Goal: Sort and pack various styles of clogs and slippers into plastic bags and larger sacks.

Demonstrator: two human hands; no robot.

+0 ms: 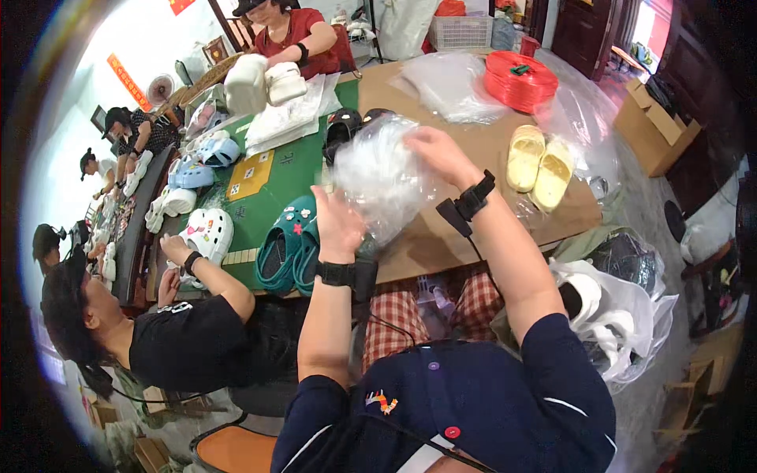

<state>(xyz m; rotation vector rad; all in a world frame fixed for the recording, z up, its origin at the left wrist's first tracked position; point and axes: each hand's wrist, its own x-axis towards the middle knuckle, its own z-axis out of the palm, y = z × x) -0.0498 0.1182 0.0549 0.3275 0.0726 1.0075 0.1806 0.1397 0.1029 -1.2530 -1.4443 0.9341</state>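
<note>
You are sitting at a long table (465,150) with a brown cardboard top and a green mat (276,177). Daylight is glowing on the white wall (142,47) far left. Dark wooden doors (583,31) are standing far right, with a cardboard box (650,130) nearby.

Left arm: bare forearm rising from the lower edge, elbow bent, a black band on the wrist.
Left hand (337,223): raised, back toward the camera, fingers curled forward in a grasp — tips hidden.
Right arm: bare forearm slanting up and leftward, dark short sleeve at the shoulder, black band with a small black unit on the wrist.
Right hand (438,154): higher than the left, bent at the wrist, fingers pinching closed — tips hidden.
</note>
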